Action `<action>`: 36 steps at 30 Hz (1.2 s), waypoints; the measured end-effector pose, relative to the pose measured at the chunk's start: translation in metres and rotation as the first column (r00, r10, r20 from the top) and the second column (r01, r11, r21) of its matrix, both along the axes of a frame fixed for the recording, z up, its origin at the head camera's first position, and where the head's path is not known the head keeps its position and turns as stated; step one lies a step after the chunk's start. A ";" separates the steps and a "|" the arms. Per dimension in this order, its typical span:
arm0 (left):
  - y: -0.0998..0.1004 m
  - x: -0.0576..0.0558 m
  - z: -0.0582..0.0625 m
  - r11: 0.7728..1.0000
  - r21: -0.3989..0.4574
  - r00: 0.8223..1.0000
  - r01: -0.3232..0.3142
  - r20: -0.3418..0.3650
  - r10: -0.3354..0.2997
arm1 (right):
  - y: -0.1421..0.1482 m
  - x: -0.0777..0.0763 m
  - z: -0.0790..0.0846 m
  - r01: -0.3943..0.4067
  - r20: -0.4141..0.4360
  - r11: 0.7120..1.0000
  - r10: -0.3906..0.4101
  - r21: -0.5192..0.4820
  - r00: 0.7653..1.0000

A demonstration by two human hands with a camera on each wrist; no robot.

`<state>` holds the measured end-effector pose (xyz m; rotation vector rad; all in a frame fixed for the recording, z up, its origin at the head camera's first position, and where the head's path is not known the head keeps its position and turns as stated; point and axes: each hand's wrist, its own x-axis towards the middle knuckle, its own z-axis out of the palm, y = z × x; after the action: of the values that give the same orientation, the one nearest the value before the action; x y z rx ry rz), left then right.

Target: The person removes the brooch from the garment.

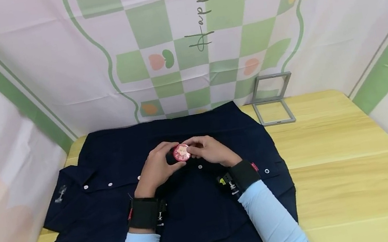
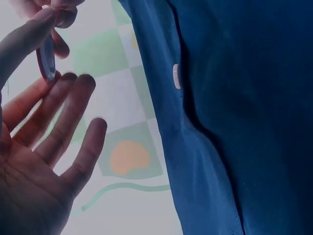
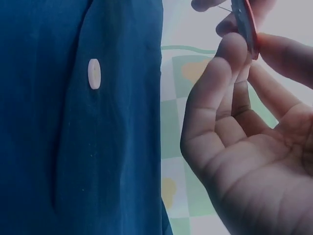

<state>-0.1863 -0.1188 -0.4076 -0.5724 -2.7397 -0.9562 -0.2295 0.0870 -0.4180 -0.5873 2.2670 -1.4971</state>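
Note:
Above the middle of a dark navy buttoned shirt [image 1: 202, 214], both hands hold a round red-and-pink pin badge [image 1: 181, 153]. My left hand [image 1: 157, 168] pinches its left rim between thumb and fingertips, the other fingers extended in the left wrist view. On the opposite side, my right hand [image 1: 212, 151] pinches the badge with its thumb on the printed face and curled fingers behind. Seen edge-on in the right wrist view, the badge [image 3: 247, 29] has a thin pin sticking out from its back. The shirt lies spread under both hands, with white buttons along its placket.
A grey hinged display frame [image 1: 276, 123] stands opened at the back of the wooden table [image 1: 352, 179], right of the shirt. Patterned green-and-white cloth [image 1: 150, 25] hangs behind the table and along both sides. A shirt collar [image 1: 62, 194] lies at the left.

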 end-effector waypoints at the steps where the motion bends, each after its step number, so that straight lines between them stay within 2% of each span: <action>1: 0.000 0.000 0.000 1.000 -0.002 1.000 -0.015 -0.004 0.015 | 0.000 0.000 0.000 0.013 0.001 1.000 -0.013 -0.004 1.000; 6: -0.001 0.000 -0.002 0.993 0.005 0.993 -0.115 -0.027 0.115 | 0.001 -0.001 0.003 0.054 0.000 0.998 -0.054 -0.028 0.999; 9: -0.001 0.000 -0.003 0.986 0.019 0.985 -0.167 -0.042 0.168 | 0.003 -0.001 0.005 0.043 -0.010 0.998 -0.043 -0.044 0.999; 13: -0.001 -0.001 -0.004 0.980 0.029 0.978 -0.197 -0.059 0.198 | 0.004 0.000 0.007 0.003 -0.020 0.998 -0.004 -0.060 1.000; 21: -0.002 0.000 -0.004 0.978 0.022 0.977 -0.207 -0.054 0.208 | 0.002 0.002 0.006 -0.043 -0.041 0.998 0.042 -0.036 0.998; 28: -0.001 0.000 0.000 0.981 0.025 0.980 -0.194 -0.044 0.195 | 0.003 0.001 0.007 -0.028 -0.050 0.999 0.026 -0.042 0.998; 36: -0.002 -0.002 -0.001 0.983 0.045 0.984 -0.179 -0.011 0.180 | 0.002 0.000 0.007 -0.009 -0.024 0.996 0.007 -0.085 1.000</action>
<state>-0.1879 -0.1203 -0.4089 -0.3169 -2.6933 -0.9611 -0.2290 0.0887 -0.4110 -0.6405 2.2248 -1.5978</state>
